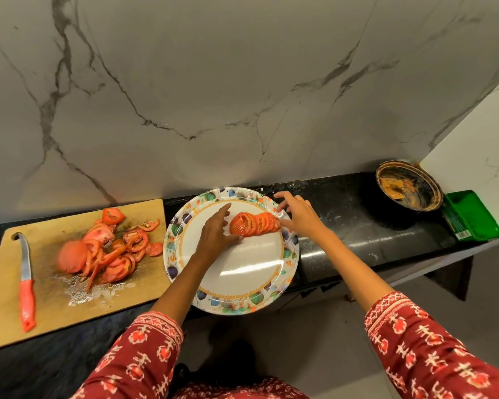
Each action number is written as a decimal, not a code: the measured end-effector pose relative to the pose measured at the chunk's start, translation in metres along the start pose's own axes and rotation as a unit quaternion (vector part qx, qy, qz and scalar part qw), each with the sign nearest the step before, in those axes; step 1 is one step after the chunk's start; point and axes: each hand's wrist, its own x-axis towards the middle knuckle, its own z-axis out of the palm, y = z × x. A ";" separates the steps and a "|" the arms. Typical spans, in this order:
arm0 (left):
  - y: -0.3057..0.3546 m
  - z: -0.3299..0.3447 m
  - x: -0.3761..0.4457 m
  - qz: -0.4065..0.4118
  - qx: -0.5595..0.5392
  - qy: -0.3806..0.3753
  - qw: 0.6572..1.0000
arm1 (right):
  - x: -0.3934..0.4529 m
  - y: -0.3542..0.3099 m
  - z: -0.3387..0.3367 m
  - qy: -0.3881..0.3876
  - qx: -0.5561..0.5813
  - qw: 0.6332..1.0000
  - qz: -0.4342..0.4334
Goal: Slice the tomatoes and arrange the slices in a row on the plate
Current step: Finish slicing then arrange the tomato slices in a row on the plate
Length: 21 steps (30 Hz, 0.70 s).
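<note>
A round white plate (242,272) with a leaf-patterned rim lies on the black counter. Several overlapping tomato slices (252,224) form a short row across its far half. My left hand (216,228) lies on the plate at the row's left end, fingers straight, thumb touching the front slice. My right hand (296,213) hovers at the row's right end over the plate rim, fingers spread and relaxed. To the left, a wooden cutting board (144,286) carries a heap of cut tomato pieces (110,249) and a knife (26,283) with a red handle.
A marble wall stands right behind the counter. At the far right sit a dirty dark bowl (408,187) and a green box (471,216). The counter's front edge runs just below the plate, which overhangs it slightly.
</note>
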 end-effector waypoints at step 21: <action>-0.095 -0.177 -0.097 -0.017 0.113 0.323 0.940 | 0.049 -0.187 0.109 -0.013 0.095 0.982 -0.162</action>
